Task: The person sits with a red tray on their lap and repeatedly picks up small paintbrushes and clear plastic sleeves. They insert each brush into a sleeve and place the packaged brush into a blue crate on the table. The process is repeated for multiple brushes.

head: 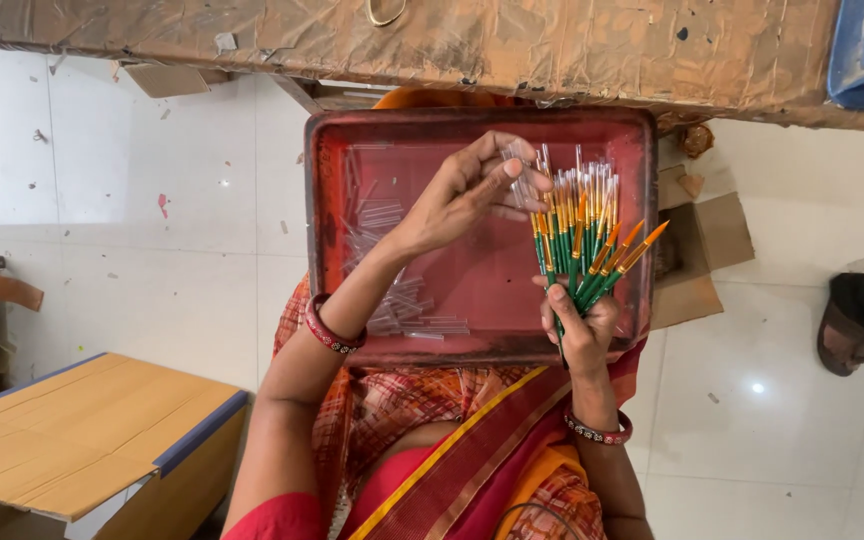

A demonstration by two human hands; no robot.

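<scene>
Red tray (332,200) sat on the person's lap, below the edge of the paper-covered tabletop (552,45). Cardboard box (72,430) stood at the person's left, on the white floor (132,200). Right hand (582,330), over the tray's right side, clenched a fanned bundle of green paintbrushes (577,235). Left hand (467,190) pinched a clear cap (514,165) in its fingertip grip beside the brush tips. Loose clear caps (402,300) lay in the tray's left part.
</scene>
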